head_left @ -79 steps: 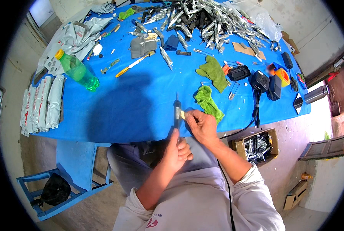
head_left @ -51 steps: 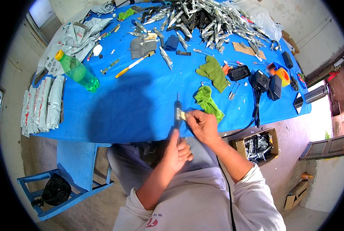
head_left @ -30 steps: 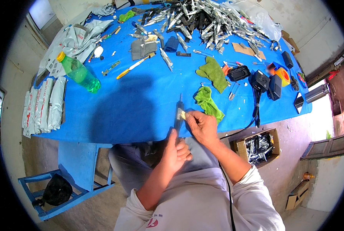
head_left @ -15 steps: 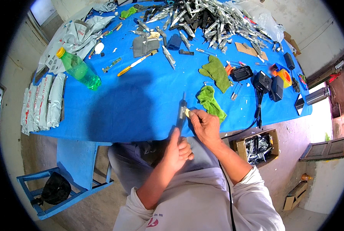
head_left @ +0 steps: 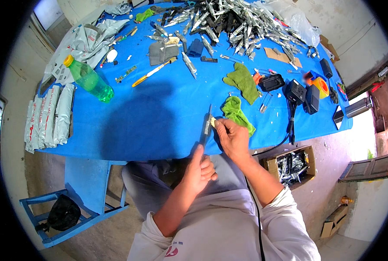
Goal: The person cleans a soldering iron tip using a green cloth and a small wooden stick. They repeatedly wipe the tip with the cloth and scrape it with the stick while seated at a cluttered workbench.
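Observation:
My left hand (head_left: 199,172) is closed round the lower end of a dark grey pen-shaped tool (head_left: 207,127) with a thin metal tip, pointing away from me above the table's near edge. A light patch shows along its body. Between the thumb and fingers of my right hand (head_left: 234,140) is a small pale yellow piece (head_left: 213,122), held against the tool's side near the tip; I cannot make out what it is made of. Just beyond the right hand lie a bright green cloth (head_left: 237,114) and a darker green cloth (head_left: 242,82).
A big pile of similar pen-shaped tools (head_left: 246,26) covers the far side of the blue table (head_left: 89,143). At left stand a green bottle (head_left: 91,80) and silvery packets (head_left: 50,117). Black adapters (head_left: 296,92) with cable lie right. A cardboard box (head_left: 309,162) sits below.
The tool's tip and my right hand with the yellow piece have shifted slightly; the tool leans a little more to the right. My left hand has stayed almost in place.

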The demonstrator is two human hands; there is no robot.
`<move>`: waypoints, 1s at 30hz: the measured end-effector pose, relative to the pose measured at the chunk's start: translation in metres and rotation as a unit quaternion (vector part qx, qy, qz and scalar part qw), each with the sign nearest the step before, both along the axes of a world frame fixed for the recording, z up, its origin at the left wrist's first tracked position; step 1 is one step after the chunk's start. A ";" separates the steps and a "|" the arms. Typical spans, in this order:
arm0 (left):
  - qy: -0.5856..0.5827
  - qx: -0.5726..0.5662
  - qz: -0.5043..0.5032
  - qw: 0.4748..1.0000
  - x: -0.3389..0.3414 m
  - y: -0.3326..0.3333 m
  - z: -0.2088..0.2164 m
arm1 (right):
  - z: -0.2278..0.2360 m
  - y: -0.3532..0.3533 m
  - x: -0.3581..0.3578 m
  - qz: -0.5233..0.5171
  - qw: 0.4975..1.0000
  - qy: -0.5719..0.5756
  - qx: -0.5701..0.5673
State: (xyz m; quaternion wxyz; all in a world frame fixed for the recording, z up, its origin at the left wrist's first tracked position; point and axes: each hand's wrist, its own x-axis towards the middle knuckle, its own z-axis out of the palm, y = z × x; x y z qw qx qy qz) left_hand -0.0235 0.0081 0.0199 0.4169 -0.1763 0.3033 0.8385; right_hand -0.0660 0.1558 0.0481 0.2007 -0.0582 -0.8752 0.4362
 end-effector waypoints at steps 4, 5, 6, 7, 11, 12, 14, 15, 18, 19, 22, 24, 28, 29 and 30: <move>0.005 0.001 -0.002 1.000 0.000 0.001 0.000 | 0.002 -0.001 0.002 -0.008 1.000 -0.011 0.002; 0.004 0.000 -0.002 1.000 0.000 0.001 -0.001 | 0.003 -0.001 0.003 -0.011 1.000 -0.015 -0.007; 0.003 -0.001 -0.002 1.000 0.000 0.001 -0.001 | 0.003 -0.001 0.004 -0.014 1.000 -0.019 -0.016; 0.004 0.000 -0.002 1.000 0.000 0.001 -0.001 | 0.004 -0.002 0.004 -0.017 1.000 -0.015 -0.012; 0.000 -0.008 0.003 1.000 0.001 0.002 0.002 | 0.004 -0.002 0.005 -0.015 1.000 0.000 0.003; -0.001 -0.012 0.005 1.000 0.001 0.002 0.003 | 0.003 -0.002 0.005 -0.012 1.000 0.004 0.008; -0.001 -0.010 0.003 1.000 0.001 0.002 0.002 | 0.001 -0.001 0.004 -0.009 1.000 0.001 -0.001; -0.001 -0.009 0.002 1.000 0.001 0.002 0.001 | 0.001 -0.001 0.004 -0.007 1.000 -0.001 -0.005; 0.004 0.002 -0.001 1.000 0.000 0.003 0.001 | 0.001 0.000 0.004 -0.001 1.000 -0.004 -0.003; 0.007 0.002 -0.001 1.000 0.001 0.003 0.001 | 0.002 0.000 0.004 0.005 1.000 -0.009 0.002; 0.013 0.000 -0.002 1.000 0.002 0.004 0.002 | 0.003 0.004 0.005 0.028 0.999 -0.015 0.009; 0.014 -0.007 -0.002 1.000 0.004 0.006 0.004 | -0.001 0.007 0.005 0.049 0.999 -0.009 0.004; 0.016 -0.005 -0.003 1.000 0.004 0.005 0.003 | -0.005 0.013 0.001 0.072 0.995 -0.053 -0.034; 0.010 -0.005 -0.002 1.000 0.004 0.004 0.002 | -0.005 0.016 0.000 0.082 0.993 -0.067 -0.047; 0.004 -0.006 -0.001 1.000 0.004 0.004 0.001 | -0.005 0.019 -0.001 0.091 0.991 -0.082 -0.060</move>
